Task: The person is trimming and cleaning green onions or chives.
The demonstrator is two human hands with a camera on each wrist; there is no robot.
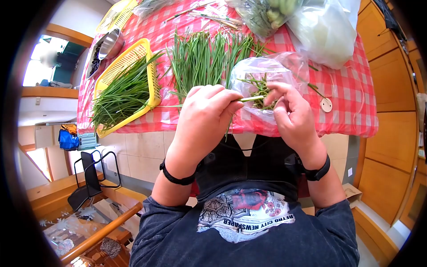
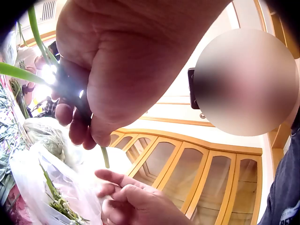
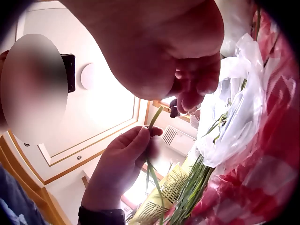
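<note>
My left hand (image 1: 202, 120) pinches green leafy stalks between thumb and fingers; the pale stalk end (image 1: 251, 98) sticks out toward my right hand (image 1: 296, 118). In the right wrist view the left hand (image 3: 123, 157) grips the stalk (image 3: 156, 117), its leaves hanging below. The right hand's fingers are bent and apart, close to the stalk end, over an open clear plastic bag (image 1: 243, 71) with green and yellowish scraps (image 1: 259, 84) in it. In the left wrist view the right hand (image 2: 140, 201) shows below the stalk tip (image 2: 105, 157), with a gap between them.
A pile of long green leaves (image 1: 195, 60) lies left of the bag. Farther left, a yellow basket (image 1: 155, 86) holds more leaves, with a metal bowl (image 1: 112, 43) behind it. Filled plastic bags (image 1: 322, 38) stand at the back right on the checkered cloth (image 1: 351, 104).
</note>
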